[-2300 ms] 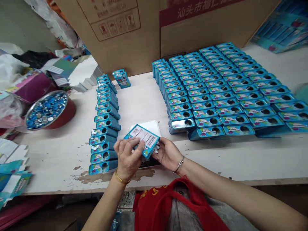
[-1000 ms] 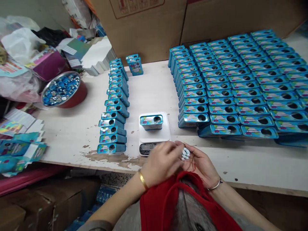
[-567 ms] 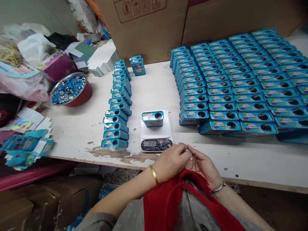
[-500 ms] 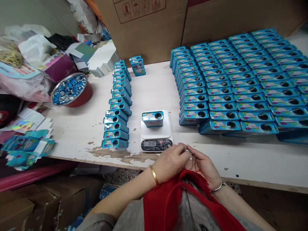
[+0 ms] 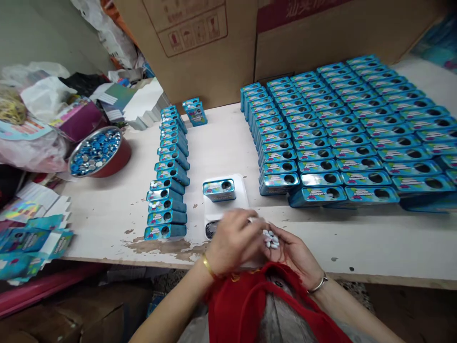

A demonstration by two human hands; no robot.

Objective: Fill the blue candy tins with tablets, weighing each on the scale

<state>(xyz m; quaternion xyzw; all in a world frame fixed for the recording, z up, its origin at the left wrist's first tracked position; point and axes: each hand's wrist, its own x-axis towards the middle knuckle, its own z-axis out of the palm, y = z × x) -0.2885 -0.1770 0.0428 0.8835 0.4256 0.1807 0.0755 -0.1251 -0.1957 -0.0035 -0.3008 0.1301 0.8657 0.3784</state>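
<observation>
My right hand is cupped palm up at the table's front edge, with several small white candies lying in it. My left hand, blurred by motion, is beside it with its fingers pinched; a white candy shows at the fingertips. Just beyond my left hand stands a white kitchen scale, its display mostly covered by that hand. On the scale a blue tin stands upright, a round dark hole in its top.
On the left runs a row of blue tins, some with white candies on top. Many more tins fill the right side. A red bowl holds shiny blue and silver pieces. Large cardboard boxes stand behind; flat printed cartons lie left.
My left hand has lifted away from the right palm and moved left over the scale's display. The candies in my right palm have come into view. The camera view has shifted slightly.
</observation>
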